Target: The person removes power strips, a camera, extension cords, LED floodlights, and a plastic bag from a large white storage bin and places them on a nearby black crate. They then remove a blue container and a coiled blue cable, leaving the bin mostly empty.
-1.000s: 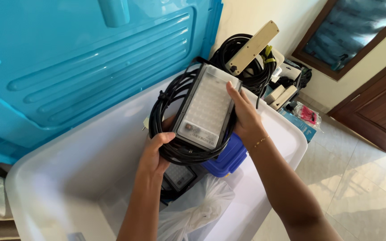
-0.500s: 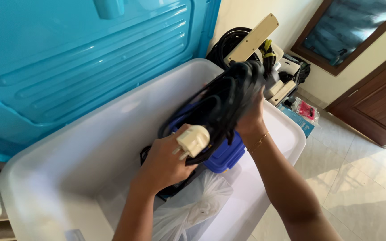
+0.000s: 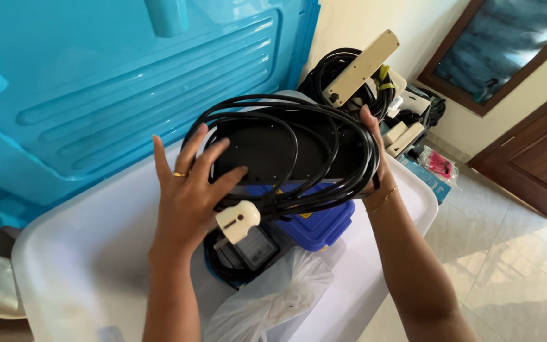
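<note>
Right now the black power strip, wound in its cable, sits at frame centre above the white bin, your left hand spread flat against it and your right hand gripping its far end. That dangling white plug could snag the blue box beneath.

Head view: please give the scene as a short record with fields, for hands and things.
left hand: left hand flat on the black panel, fingers spread
right hand: right hand grips the panel's far end and the black cable
cable: coiled around the panel, white plug hanging
below: white bin with blue box, plastic bag
behind: blue lid, upright
</note>
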